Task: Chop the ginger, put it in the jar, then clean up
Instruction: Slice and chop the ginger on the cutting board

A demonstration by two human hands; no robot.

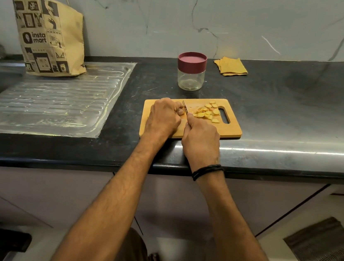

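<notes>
Many thin yellow ginger slices (pixel 207 112), pink-edged

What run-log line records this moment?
chopping | left hand curled, contents hidden | right hand grips knife | ginger slices on cutting board | jar lidded

Home kitchen; steel sink drainboard (pixel 47 97); dark stone counter (pixel 278 104)

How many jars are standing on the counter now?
1. The jar, with its dark red lid on, stands behind the cutting board, left of the yellow cloth. The paper bag could hide others.
</notes>
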